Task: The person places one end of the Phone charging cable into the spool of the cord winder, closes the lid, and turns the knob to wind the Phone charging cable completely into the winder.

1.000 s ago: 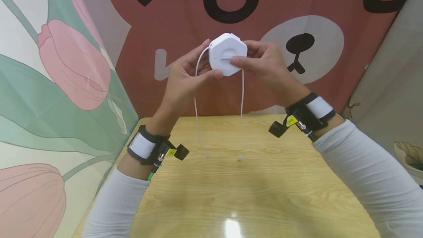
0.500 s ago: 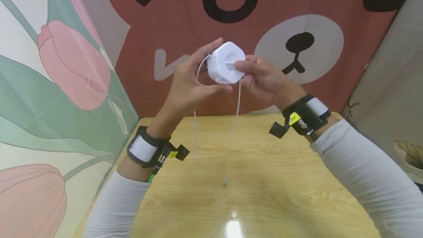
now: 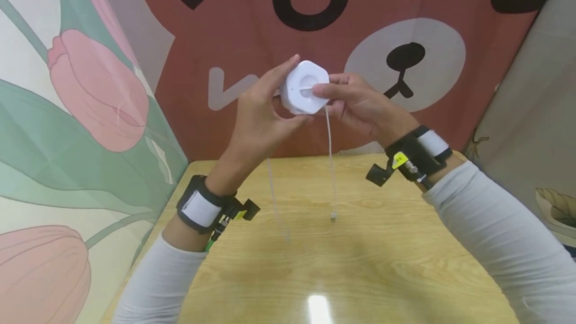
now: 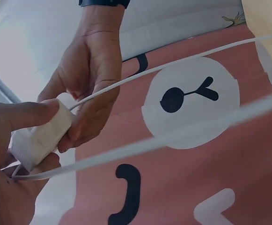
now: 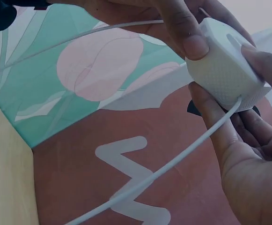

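Up in front of the wall hanging, both hands hold a white many-sided cable winder (image 3: 299, 75) with a round recess and a central ridge on its face. My left hand (image 3: 257, 121) grips its left side between thumb and fingers. From the right, my right hand (image 3: 364, 104) pinches it, thumb on the ridge and fingers behind. In the right wrist view, the winder (image 5: 220, 68) shows a dimpled side wall and a cord leaving it. A white cord (image 3: 329, 131) hangs at its right, ending in a small plug (image 3: 333, 216). Another cord (image 3: 272, 189) hangs lower left, partly hidden by the left hand.
Below the hands lies a light wooden table (image 3: 288, 269) with a bright reflection near its front. A bear-print cloth (image 3: 216, 134) hangs behind it, and a tulip-print cloth (image 3: 103, 174) lines the left side. Each wrist wears a strapped camera.
Over the second, the winder has come down slightly and its tilt has shifted. The left hand has turned around its side, covering the left cord's upper part. Both cord ends have swung.
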`<act>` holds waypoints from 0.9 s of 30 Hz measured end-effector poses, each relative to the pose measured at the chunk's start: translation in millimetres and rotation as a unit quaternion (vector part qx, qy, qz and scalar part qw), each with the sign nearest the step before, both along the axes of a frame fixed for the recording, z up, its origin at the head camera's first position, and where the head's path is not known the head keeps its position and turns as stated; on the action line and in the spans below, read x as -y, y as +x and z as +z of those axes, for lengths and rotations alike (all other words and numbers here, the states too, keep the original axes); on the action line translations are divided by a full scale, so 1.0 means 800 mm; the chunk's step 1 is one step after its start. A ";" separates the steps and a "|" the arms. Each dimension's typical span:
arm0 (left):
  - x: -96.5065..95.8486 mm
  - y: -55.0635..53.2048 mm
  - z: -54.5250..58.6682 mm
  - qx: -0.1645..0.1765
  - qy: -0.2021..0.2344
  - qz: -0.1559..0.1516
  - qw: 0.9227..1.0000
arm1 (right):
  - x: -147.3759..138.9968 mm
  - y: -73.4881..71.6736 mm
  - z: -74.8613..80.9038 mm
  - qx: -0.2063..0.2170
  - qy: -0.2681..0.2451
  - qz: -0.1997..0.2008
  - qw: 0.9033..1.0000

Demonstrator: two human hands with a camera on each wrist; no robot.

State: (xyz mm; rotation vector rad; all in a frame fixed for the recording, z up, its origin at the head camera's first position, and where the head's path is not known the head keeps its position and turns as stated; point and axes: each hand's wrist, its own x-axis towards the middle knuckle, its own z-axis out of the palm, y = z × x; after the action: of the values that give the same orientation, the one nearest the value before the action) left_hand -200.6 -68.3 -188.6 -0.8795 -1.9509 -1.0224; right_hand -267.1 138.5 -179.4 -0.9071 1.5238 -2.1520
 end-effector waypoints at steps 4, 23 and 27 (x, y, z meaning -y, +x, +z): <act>0.001 -0.003 -0.004 0.013 0.030 -0.022 0.999 | 0.003 0.001 0.000 -0.007 0.018 -0.028 0.999; 0.007 -0.026 -0.013 -0.105 -0.008 0.049 0.993 | 0.020 0.034 0.010 -0.745 0.192 -0.351 0.533; 0.006 -0.025 -0.014 -0.129 -0.028 0.066 0.989 | 0.025 0.040 0.008 -0.771 0.214 -0.352 0.485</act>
State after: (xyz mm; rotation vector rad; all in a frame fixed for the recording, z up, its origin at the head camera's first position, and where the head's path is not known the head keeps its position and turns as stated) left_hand -220.7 -72.9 -200.0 -0.8552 -1.7998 -0.7411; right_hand -235.0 118.8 -173.0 -2.5792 3.3681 -0.3438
